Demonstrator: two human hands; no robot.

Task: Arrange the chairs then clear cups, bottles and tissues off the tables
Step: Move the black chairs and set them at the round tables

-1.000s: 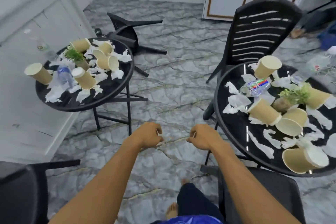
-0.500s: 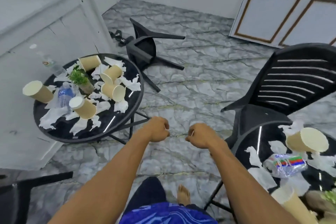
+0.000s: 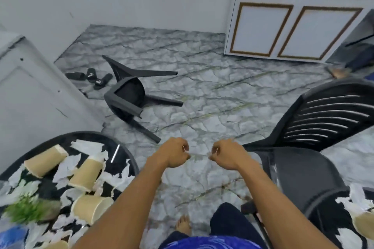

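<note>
A black plastic chair (image 3: 129, 97) lies tipped over on the marble floor ahead, legs pointing right. A second black chair (image 3: 315, 147) stands upright at my right. My left hand (image 3: 174, 154) and right hand (image 3: 226, 154) are curled into fists in front of me, side by side, holding nothing that I can make out. At lower left a round black table (image 3: 121, 147) carries several tan paper cups (image 3: 85, 174), torn white tissues (image 3: 87, 146), a small green plant (image 3: 26, 210) and a blue-labelled bottle (image 3: 12, 236). Another littered table edge (image 3: 368, 190) shows at lower right.
A white cabinet (image 3: 30, 97) stands at the left, and a white cupboard with brown-trimmed doors (image 3: 293, 30) at the back right. Black sandals (image 3: 91, 76) lie by the wall behind the fallen chair. My bare foot (image 3: 183, 226) is on the floor below.
The view has moved forward and turned: the left table slid to the lower left, the fallen chair is closer and more central. Both hands stay clenched.
</note>
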